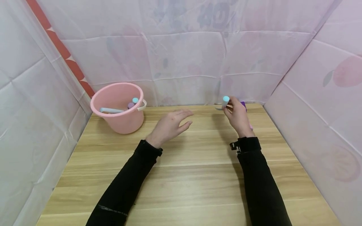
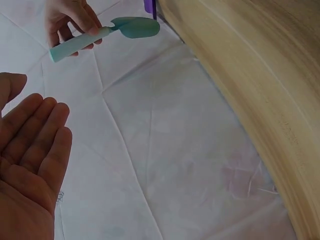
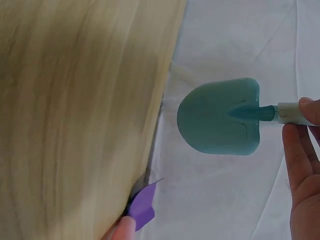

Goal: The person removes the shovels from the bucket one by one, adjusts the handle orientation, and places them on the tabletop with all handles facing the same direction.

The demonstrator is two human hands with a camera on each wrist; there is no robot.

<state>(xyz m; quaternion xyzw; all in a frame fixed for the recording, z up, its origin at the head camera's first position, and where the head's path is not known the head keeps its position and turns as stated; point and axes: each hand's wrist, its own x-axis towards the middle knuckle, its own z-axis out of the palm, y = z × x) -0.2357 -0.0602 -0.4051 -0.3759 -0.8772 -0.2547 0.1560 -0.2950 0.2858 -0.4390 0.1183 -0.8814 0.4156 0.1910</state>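
a small teal toy shovel [image 3: 219, 116] is held in the right hand [image 1: 238, 116], above the far right part of the wooden table [image 1: 186, 175]. the blade is rounded at one end and squared at the handle side, with a raised rib along its middle; the handle is pale, almost white-blue. the fingers [image 3: 299, 150] of the right hand are curled round the handle, so the shovel is gripped. the left hand [image 1: 169, 125] is held flat and relaxed above the middle of the table, fingers straight, nothing in it.

in the head view only the handle end of the shovel is seen, standing up out of the right hand; the blade is hidden. the blade shape is shown plainly in the right wrist view, and the whole shovel in the left wrist view [image 2: 105, 34]. a purple piece [image 3: 142, 206] at the table's far edge is seen clearly in the right wrist view; what it is cannot be told.

a pink bucket [image 1: 120, 108] stands at the far left corner of the table, well apart from both hands, with other toy tools [image 1: 113, 110] lying inside it. the table is closed in on three sides by white sheeting [image 1: 181, 56]. bare table surface lies between the bucket and the hands and along the near edge.
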